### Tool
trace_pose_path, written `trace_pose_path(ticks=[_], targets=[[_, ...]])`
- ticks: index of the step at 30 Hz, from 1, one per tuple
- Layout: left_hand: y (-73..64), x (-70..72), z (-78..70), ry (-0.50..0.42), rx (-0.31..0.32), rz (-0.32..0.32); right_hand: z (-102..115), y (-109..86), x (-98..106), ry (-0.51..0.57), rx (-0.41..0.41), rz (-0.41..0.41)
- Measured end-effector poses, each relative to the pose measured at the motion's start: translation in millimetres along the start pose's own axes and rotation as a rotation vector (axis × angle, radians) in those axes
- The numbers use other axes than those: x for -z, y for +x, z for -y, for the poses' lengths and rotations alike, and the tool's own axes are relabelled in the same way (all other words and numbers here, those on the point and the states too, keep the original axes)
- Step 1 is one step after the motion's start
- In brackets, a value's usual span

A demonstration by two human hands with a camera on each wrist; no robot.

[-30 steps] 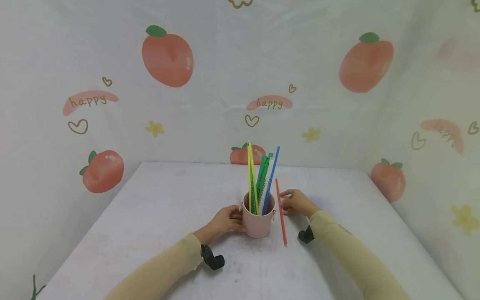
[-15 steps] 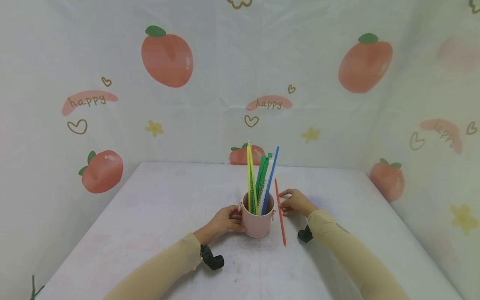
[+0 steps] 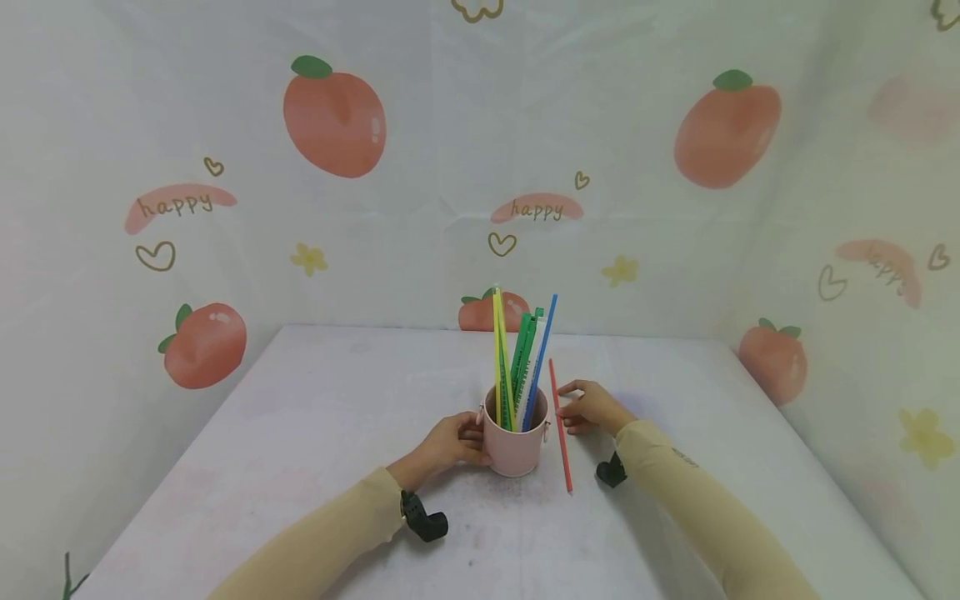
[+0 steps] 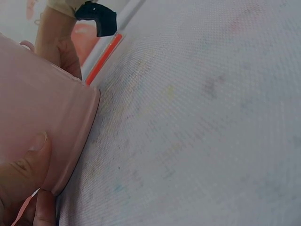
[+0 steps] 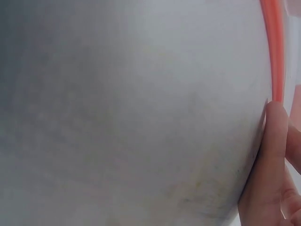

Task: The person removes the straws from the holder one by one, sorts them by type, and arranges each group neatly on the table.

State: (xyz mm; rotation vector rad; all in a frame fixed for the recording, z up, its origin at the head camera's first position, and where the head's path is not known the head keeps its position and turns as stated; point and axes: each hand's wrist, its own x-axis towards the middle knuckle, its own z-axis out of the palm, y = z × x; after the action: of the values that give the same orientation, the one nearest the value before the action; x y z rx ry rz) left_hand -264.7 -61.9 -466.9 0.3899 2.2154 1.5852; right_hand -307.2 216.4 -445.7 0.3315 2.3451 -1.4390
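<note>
A pink bucket-shaped pot [image 3: 513,450] with small side handles stands upright on the table, holding yellow, green, white and blue sticks [image 3: 525,367]. My left hand [image 3: 450,443] grips the pot's left side, its thumb [image 4: 33,155] low on the wall in the left wrist view. Right of the pot lies a long thin red stick [image 3: 564,454], pointing away from me. At its middle my right hand [image 3: 596,407] pinches it near the tabletop; in the right wrist view the thumb [image 5: 275,136] covers part of the stick. The other fingertips are partly hidden there.
The pale table [image 3: 360,375] ends at a white printed cloth backdrop [image 3: 435,167], which also rises on both sides. Black camera mounts [image 3: 426,518] hang from both wrists close to the tabletop. A thin dark green thing [image 3: 69,579] shows at the lower left corner.
The view has tilted very slightly. Both hands, the pot and the red stick keep the same places.
</note>
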Motion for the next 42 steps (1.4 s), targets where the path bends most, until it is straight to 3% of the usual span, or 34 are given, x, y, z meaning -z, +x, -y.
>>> trace_pose_path(ticks=[15, 42], targets=[[-0.4, -0.5, 2.2, 0.017, -0.03, -0.005, -2.8, 2.1, 0.5, 0.027, -0.01, 0.012], [1.0, -0.6, 1.9, 0.009, -0.003, -0.005, -5.3, 1.0, 6.3, 0.113, 0.023, 0.084]])
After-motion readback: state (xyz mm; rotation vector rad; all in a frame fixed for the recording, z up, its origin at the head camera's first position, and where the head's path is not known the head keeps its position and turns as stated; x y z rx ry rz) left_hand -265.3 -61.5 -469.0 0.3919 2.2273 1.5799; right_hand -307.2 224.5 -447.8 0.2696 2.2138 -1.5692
